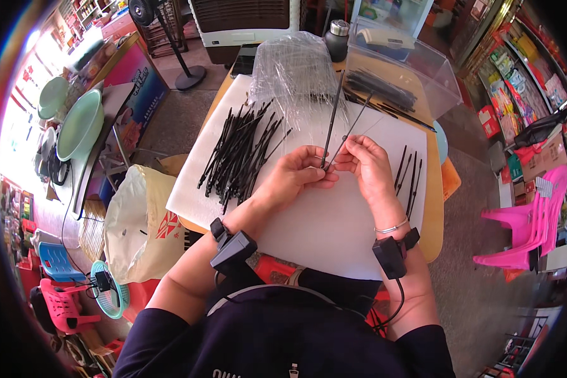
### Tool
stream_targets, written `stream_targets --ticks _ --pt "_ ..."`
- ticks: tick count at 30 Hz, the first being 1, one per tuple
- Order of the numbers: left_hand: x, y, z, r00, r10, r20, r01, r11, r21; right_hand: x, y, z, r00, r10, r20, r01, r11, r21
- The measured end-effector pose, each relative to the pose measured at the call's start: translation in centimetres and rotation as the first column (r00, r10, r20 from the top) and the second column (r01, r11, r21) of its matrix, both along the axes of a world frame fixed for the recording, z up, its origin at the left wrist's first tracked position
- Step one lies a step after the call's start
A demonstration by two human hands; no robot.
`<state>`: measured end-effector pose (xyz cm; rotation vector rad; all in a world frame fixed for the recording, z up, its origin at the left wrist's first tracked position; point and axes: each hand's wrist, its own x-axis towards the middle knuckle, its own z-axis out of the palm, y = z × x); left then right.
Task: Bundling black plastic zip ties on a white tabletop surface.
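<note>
Both hands meet over the middle of a white sheet point(334, 227) that covers most of the tabletop point(433, 234). The left hand point(293, 176) has its fingers closed on the lower end of a long black strip point(332, 123), which rises from the grip toward the far side, tilted slightly to the right. The right hand point(366, 165) touches the left at the fingertips, and its fingers pinch a second, thinner black strip point(354, 126) that slants up and to the right, so the two strips spread apart above the hands. To the left of the hands lies a thick loose heap of black strips point(239, 154) on the sheet, well apart from the fingers. Just right of the right hand, a few more black strips point(409, 176) lie side by side. At the far edge, a crumpled clear plastic bag point(293, 69) rests on the sheet, and to its right a clear plastic box point(416, 66) holds more dark strips. Each wrist carries a small black device on a strap.
</note>
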<state>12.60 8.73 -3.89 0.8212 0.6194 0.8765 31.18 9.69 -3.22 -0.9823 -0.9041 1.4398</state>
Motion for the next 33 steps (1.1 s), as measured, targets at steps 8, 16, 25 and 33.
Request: stream_targets --ticks 8,16,25,33 --pt "0.0 -0.1 0.0 0.999 -0.04 -0.01 0.04 0.999 0.008 0.6 0.1 -0.4 0.999 0.032 -0.024 -0.033 0.998 -0.058" --pt "-0.3 -0.1 0.2 0.994 -0.089 -0.057 0.092 0.994 0.054 1.0 0.4 -0.9 0.999 0.036 -0.04 -0.038 0.998 -0.059" --pt "-0.4 0.1 0.1 0.996 -0.09 -0.013 0.09 0.995 0.047 1.0 0.4 -0.6 0.988 0.117 -0.099 -0.12 0.992 -0.027" --pt "-0.4 0.0 0.0 0.991 -0.131 -0.037 0.133 0.987 0.087 1.2 0.5 -0.9 0.985 0.129 -0.113 -0.137 0.988 -0.068"
